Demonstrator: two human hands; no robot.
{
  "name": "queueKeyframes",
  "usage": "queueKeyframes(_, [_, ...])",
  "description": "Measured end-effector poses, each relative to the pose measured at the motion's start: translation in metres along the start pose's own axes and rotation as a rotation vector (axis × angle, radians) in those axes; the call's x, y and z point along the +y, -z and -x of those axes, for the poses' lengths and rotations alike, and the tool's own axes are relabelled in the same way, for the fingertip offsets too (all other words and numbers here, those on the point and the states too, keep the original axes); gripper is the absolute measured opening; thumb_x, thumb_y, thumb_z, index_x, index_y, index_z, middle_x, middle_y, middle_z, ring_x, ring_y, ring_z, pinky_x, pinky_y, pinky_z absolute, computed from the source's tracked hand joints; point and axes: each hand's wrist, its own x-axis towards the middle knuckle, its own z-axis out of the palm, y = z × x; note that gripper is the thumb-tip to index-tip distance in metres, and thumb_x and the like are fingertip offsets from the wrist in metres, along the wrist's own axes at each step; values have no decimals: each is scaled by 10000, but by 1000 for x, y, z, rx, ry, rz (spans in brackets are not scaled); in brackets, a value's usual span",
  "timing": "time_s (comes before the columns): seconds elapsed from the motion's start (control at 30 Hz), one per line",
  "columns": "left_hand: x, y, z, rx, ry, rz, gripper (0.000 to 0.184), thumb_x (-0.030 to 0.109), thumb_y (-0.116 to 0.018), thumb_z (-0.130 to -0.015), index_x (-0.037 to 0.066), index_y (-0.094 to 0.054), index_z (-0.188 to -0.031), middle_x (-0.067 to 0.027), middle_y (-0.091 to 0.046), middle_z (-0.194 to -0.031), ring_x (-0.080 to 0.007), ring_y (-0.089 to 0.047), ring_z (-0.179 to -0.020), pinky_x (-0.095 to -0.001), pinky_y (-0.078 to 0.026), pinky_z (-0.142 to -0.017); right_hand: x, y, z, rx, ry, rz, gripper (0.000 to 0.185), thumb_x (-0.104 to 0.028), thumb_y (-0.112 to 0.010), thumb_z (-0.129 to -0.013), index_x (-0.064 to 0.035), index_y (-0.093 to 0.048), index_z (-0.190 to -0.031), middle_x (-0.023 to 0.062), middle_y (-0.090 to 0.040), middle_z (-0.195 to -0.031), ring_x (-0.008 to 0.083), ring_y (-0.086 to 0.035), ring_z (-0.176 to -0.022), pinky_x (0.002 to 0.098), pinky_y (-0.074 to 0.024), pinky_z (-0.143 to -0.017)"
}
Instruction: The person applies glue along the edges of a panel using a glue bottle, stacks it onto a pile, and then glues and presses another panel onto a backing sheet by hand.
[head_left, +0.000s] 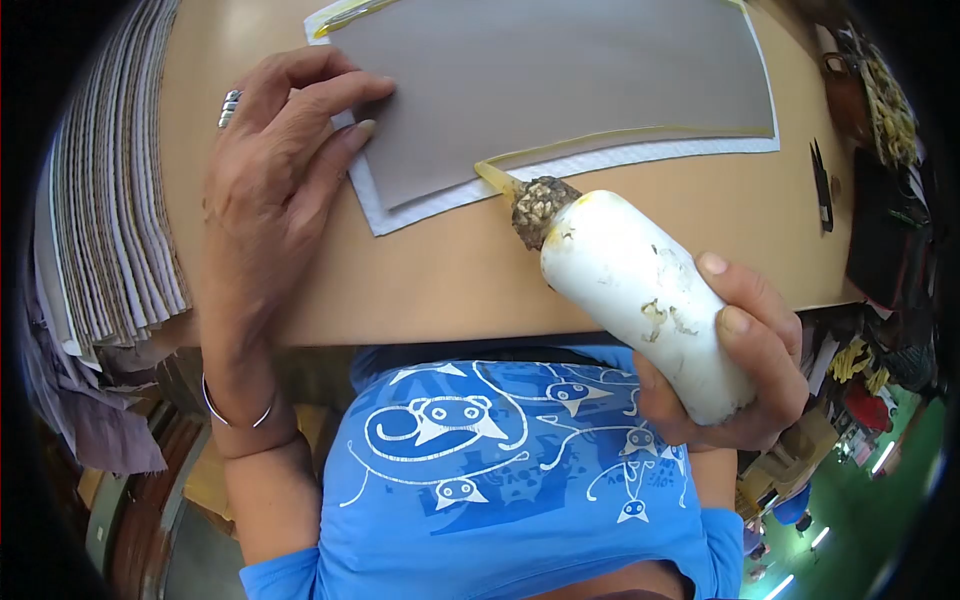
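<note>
Right grip [752, 352] holds bottle [640, 290], left grip [285, 150] touches sheet [560, 80].

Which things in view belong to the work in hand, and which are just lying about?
In use:
white bottle, held in the right hand
yellow bead at its tip
gray sheet, left hand at its edge
white sheet beneath

Lying about, it seems:
black pointed tool
yellowish cords
stacked sheets, though possibly supplies
</note>
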Motion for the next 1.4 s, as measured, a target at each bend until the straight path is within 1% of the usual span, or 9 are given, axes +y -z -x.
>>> queueKeyframes(0.5, [-2, -1, -1, 15, -24, -1, 275, -8, -581, -713, 70, -613, -975, -74, -528, -999, -204, -528, -927, -310, -426, -785, -7, -7, -13, -224, 129, -163, 512, -132, -659, -731, 6, -356, -1120, 289, -452, -1029, 281, -578, -763, 303, -524, -593])
queueKeyframes(0.67, [-3, 0, -2, 18, -43, -13, 270, 5, -590, -712, 75, -615, -971, -75, -535, -993, -207, -527, -922, -312, -418, -790, -12, -23, -8, -119, 107, -195, 490, -112, -668, -713, -21, -384, -1102, 287, -454, -1030, 263, -577, -725, 295, -511, -550])
queueKeyframes(0.87, [-1, -1, -2, 22, -33, -20, 269, 7, -591, -710, 75, -615, -970, -75, -533, -992, -215, -524, -923, -321, -410, -794, -7, -25, -16, -121, 171, -178, 463, -104, -684, -682, -23, -409, -1046, 264, -491, -998, 225, -570, -669, 287, -475, -506])
queueKeyframes(1.1, [-2, -3, -1, 31, -10, 34, 270, -11, -585, -709, 66, -610, -967, -81, -524, -993, -218, -522, -924, -311, -412, -794, 3, -13, -17, -146, 21, -306, 501, -182, -690, -661, -5, -410, -1037, 245, -525, -930, 234, -568, -769, 314, -485, -641])
queueKeyframes(1.2, [-3, 1, 0, 6, -4, -10, 264, -24, -580, -708, 52, -605, -959, -86, -521, -998, -222, -518, -935, -305, -409, -802, 10, -12, -6, 151, -197, -481, 510, -174, -708, -607, -3, -445, -1009, 208, -540, -898, 271, -558, -835, 373, -471, -746])
queueKeyframes(1.23, [-2, 1, -2, -5, -17, -30, 261, -28, -578, -708, 47, -603, -957, -87, -520, -1000, -223, -517, -940, -303, -408, -805, 15, -7, -4, 266, -301, -551, 499, -165, -731, -570, -11, -474, -970, 179, -553, -869, 270, -570, -810, 378, -476, -738])
queueKeyframes(1.3, [1, 0, -2, 1, 32, -18, 259, -30, -573, -710, 39, -597, -959, -91, -518, -1003, -225, -511, -951, -305, -404, -812, 29, 8, 4, 405, -416, -576, 474, -196, -690, -590, -2, -471, -962, 185, -540, -887, 268, -552, -852, 394, -458, -779])
queueKeyframes(1.33, [4, -1, -2, 4, 52, -8, 258, -31, -571, -711, 36, -594, -959, -93, -516, -1005, -226, -509, -956, -306, -402, -816, 39, 18, 10, 450, -429, -493, 460, -215, -655, -604, 9, -469, -959, 186, -537, -899, 268, -545, -860, 397, -452, -792])
queueKeyframes(1.4, [8, -3, -4, 32, 49, -13, 264, -40, -583, -687, 39, -596, -939, -98, -517, -985, -234, -510, -928, -318, -402, -798, 59, 39, 24, 535, -415, -508, 429, -136, -645, -615, 26, -471, -973, 200, -538, -923, 270, -540, -880, 397, -438, -816])
